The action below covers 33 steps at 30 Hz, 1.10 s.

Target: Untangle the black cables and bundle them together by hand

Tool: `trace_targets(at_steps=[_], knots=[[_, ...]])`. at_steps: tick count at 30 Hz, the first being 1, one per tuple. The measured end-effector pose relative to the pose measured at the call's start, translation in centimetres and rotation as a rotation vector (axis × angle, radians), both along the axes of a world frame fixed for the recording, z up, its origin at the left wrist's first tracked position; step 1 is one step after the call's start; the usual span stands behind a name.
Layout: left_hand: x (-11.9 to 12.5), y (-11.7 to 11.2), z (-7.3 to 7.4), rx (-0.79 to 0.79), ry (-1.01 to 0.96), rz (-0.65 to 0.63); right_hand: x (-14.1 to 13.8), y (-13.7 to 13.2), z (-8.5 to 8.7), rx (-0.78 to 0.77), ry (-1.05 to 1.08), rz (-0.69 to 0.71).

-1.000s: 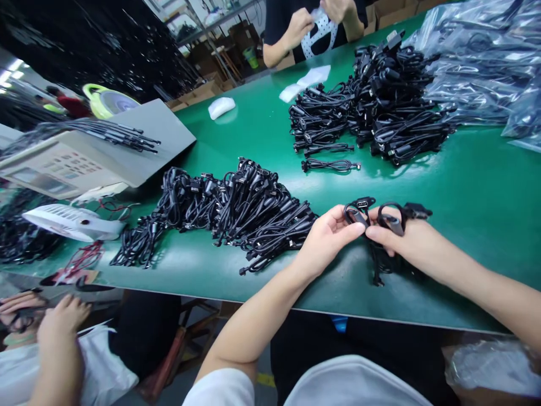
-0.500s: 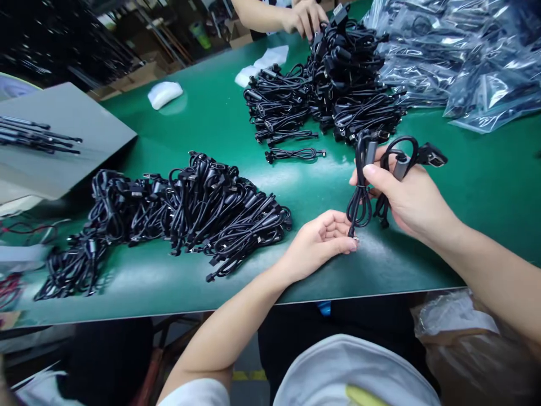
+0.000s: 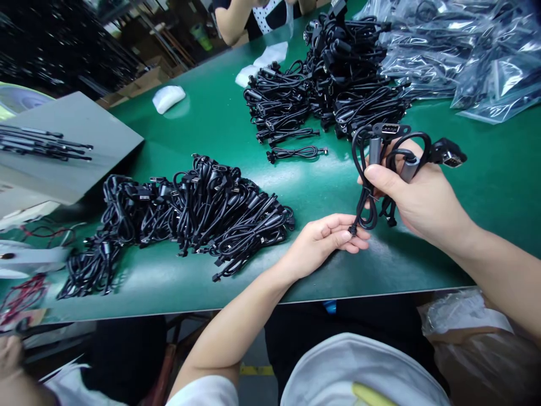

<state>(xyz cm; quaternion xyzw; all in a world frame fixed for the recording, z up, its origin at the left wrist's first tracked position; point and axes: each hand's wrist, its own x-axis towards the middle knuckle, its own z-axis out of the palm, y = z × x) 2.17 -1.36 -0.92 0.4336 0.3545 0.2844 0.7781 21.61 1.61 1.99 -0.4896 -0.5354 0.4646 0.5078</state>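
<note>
Two coiled black cables are in my right hand [image 3: 422, 192], over the right part of the green table. One cable [image 3: 362, 197] hangs at the left of the grip, with a grey barrel and a flat plug at its top. The other cable [image 3: 418, 141] loops over my fingers, its wide black plug sticking out to the right. My left hand [image 3: 332, 239] pinches the small lower plug of the first cable between thumb and fingers. A single tied cable [image 3: 297, 153] lies on the table beyond my hands.
A long heap of black cables [image 3: 228, 208] lies at the left. Another heap [image 3: 338, 73] stands at the back, before clear plastic bags [image 3: 448, 51]. A grey box [image 3: 71, 141] stands far left. Across the table is a co-worker's arm [image 3: 232, 20]; another person's hand [image 3: 10, 355] shows lower left.
My right hand has come slightly right and closer with the cables. My left thumb and fingers now close on the lower plug. The co-worker's hand has left the back heap.
</note>
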Motion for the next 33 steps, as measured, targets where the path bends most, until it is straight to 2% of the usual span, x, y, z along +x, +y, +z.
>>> trace_targets(at_steps=[3, 8, 13, 20, 33], knots=[[0.08, -0.04, -0.21, 0.072, 0.041, -0.002, -0.01, 0.09, 0.19, 0.015, 0.022, 0.038], [0.27, -0.16, -0.40, 0.209, 0.120, 0.046, -0.14, 0.14, 0.66, -0.025, 0.172, 0.184], [0.40, -0.20, 0.09, 0.127, 0.111, 0.021, -0.12, 0.49, 0.45, -0.163, 0.355, 0.124], [0.57, -0.24, 0.33, 0.009, 0.055, 0.029, 0.21, 0.76, 0.31, -0.293, 0.464, 0.109], [0.94, -0.36, 0.39, 0.045, 0.073, 0.017, 0.28, 0.44, 0.62, -0.291, 0.497, 0.157]])
